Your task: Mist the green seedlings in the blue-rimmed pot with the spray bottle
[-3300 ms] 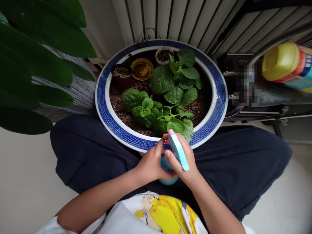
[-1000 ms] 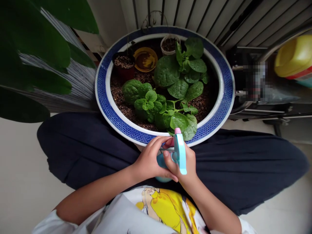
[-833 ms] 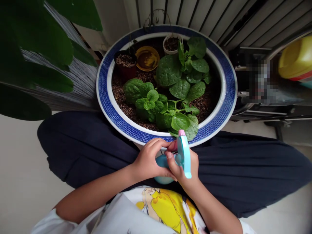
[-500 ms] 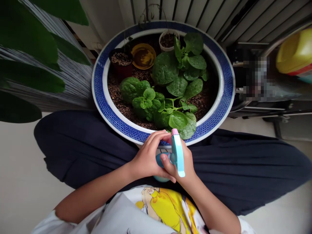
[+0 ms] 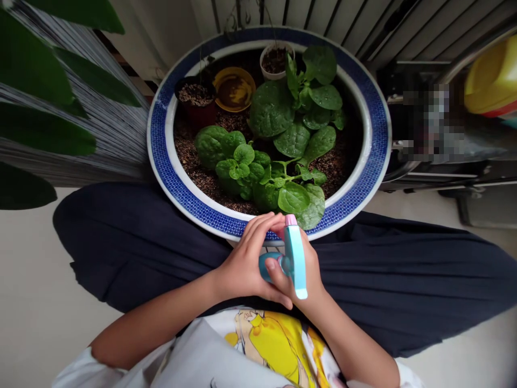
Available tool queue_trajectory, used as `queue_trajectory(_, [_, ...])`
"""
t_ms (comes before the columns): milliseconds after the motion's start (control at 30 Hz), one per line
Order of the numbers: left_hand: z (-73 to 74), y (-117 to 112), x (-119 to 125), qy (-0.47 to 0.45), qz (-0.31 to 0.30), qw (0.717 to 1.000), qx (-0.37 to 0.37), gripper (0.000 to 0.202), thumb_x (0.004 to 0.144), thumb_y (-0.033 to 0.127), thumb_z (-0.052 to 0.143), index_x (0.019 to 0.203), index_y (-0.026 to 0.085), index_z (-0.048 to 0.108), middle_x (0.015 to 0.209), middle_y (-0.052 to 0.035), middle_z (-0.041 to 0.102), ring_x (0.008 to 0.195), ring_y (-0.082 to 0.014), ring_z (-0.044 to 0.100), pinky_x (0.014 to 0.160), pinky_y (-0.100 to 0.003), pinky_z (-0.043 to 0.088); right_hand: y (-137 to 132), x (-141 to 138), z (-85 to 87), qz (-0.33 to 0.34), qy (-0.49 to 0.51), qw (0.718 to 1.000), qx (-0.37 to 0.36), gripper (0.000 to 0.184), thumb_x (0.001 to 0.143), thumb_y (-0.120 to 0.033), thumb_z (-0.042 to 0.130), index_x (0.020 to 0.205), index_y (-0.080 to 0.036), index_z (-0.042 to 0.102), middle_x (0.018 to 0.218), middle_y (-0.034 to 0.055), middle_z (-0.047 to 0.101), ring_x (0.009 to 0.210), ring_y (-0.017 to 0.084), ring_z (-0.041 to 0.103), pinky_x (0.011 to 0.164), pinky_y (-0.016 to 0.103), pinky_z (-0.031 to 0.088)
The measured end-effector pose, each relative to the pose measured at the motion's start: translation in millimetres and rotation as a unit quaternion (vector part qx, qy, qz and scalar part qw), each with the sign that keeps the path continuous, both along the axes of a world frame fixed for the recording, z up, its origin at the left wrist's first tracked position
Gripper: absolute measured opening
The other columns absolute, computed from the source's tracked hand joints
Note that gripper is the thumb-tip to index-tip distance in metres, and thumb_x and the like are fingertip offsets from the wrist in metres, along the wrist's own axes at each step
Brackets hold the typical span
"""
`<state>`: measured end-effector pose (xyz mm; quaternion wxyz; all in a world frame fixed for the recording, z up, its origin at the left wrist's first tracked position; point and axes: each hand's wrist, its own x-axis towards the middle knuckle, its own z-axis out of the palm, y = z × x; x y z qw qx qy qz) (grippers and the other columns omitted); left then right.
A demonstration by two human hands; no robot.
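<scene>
A light-blue spray bottle [image 5: 296, 258] with a pink nozzle points away from me, above my lap at the near rim of a blue-and-white basin [image 5: 189, 210]. My right hand [image 5: 312, 272] is wrapped round its neck, thumb across the near side. Curved about the bottle from the left is my left hand [image 5: 242, 264], its fingertips beside the nozzle and its thumb near my right wrist. The trigger and most of the bottle's body are hidden by the hands. Just past the nozzle, leafy green plants [image 5: 294, 197] grow from dark soil [image 5: 189, 161], some leaves wet.
Inside the basin's far side are a dark red pot [image 5: 197, 105], a yellow dish [image 5: 234, 89] and a small white pot [image 5: 274, 62]. Large leaves [image 5: 40, 124] hang at left. A metal rack with a yellow container [image 5: 490, 81] stands at right, with a slatted panel [image 5: 315, 13] behind.
The view has shifted slightly, so the basin sits a little higher and wider. The bottle tilts a touch, its body less visible below. Both hands keep nearly the same place.
</scene>
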<state>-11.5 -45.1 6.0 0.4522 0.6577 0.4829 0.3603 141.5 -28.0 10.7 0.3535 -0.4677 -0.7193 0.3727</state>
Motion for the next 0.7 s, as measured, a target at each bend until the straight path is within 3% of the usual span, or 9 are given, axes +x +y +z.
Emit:
queue_trajectory(100, [1.0, -1.7, 1.8, -0.016, 0.035, 0.999, -0.021, 0.091, 0.049, 0.054, 0.092, 0.125, 0.022, 0.053, 0.121, -0.0116, 0.059, 0.115, -0.0331, 0.056, 0.102, -0.05, 0.045, -2.3, -1.1, 1.4, -0.025, 0.003, 1.0, 0.005, 0.015, 0.082, -0.032, 0.057, 0.094, -0.022, 0.058, 0.081, 0.0016, 0.067, 0.073, 0.02, 0.067, 0.086, 0.043, 0.054])
queue_trajectory(200, [2.6, -1.6, 3.4, -0.032, 0.039, 0.999, -0.012, 0.081, 0.049, 0.051, 0.093, 0.116, 0.023, 0.058, 0.108, -0.0078, 0.063, 0.103, -0.0295, 0.059, 0.093, -0.044, 0.05, -5.1, -2.6, 3.4, -0.053, 0.024, 0.998, -0.001, 0.005, 0.082, -0.027, 0.054, 0.085, -0.023, 0.055, 0.07, -0.0013, 0.062, 0.064, 0.018, 0.064, 0.082, 0.041, 0.055])
queue_trajectory(300, [3.0, 1.0, 2.1, -0.035, 0.018, 0.999, -0.009, 0.093, 0.049, 0.052, 0.093, 0.128, 0.024, 0.053, 0.121, -0.0097, 0.06, 0.114, -0.0316, 0.056, 0.102, -0.047, 0.045, -5.0, -3.2, 3.2, -0.05, 0.014, 0.998, 0.026, 0.014, 0.084, -0.029, 0.053, 0.095, -0.022, 0.058, 0.081, 0.0023, 0.067, 0.076, 0.021, 0.068, 0.089, 0.045, 0.053])
queue_trajectory(400, [1.7, 3.5, -1.9, -0.032, -0.01, 0.999, -0.024, 0.118, 0.046, 0.058, 0.092, 0.145, 0.025, 0.036, 0.145, -0.0148, 0.043, 0.135, -0.0378, 0.04, 0.116, -0.055, 0.03, -2.3, -2.4, 1.2, -0.024, -0.014, 0.999, 0.038, 0.033, 0.086, -0.038, 0.053, 0.114, -0.021, 0.057, 0.102, 0.0087, 0.069, 0.097, 0.028, 0.068, 0.098, 0.052, 0.048])
queue_trajectory(500, [-0.5, 3.2, -4.3, -0.055, -0.027, 0.996, -0.069, 0.132, 0.038, 0.064, 0.091, 0.148, 0.024, 0.03, 0.152, -0.0167, 0.036, 0.139, -0.0408, 0.036, 0.117, -0.056, 0.028, 0.5, -1.3, -2.2, -0.01, -0.04, 0.999, 0.024, 0.037, 0.085, -0.042, 0.055, 0.115, -0.021, 0.057, 0.104, 0.0097, 0.07, 0.098, 0.029, 0.067, 0.097, 0.053, 0.048])
queue_trajectory(600, [-1.7, 2.0, -1.6, -0.052, 0.021, 0.992, -0.117, 0.111, 0.043, 0.064, 0.09, 0.137, 0.023, 0.046, 0.138, -0.0149, 0.051, 0.127, -0.038, 0.049, 0.111, -0.053, 0.038, 1.8, -1.5, -8.9, -0.021, -0.018, 0.999, -0.043, 0.023, 0.083, -0.036, 0.056, 0.1, -0.021, 0.059, 0.088, 0.005, 0.071, 0.08, 0.022, 0.068, 0.081, 0.042, 0.055])
queue_trajectory(700, [-1.9, 3.1, 4.6, -0.052, 0.079, 0.985, -0.141, 0.083, 0.055, 0.06, 0.088, 0.122, 0.02, 0.059, 0.124, -0.0129, 0.061, 0.117, -0.0346, 0.057, 0.104, -0.049, 0.044, 2.7, -2.0, -18.3, -0.044, 0.018, 0.99, -0.134, 0.012, 0.081, -0.033, 0.056, 0.083, -0.021, 0.058, 0.072, 0.0005, 0.066, 0.063, 0.016, 0.061, 0.064, 0.032, 0.054])
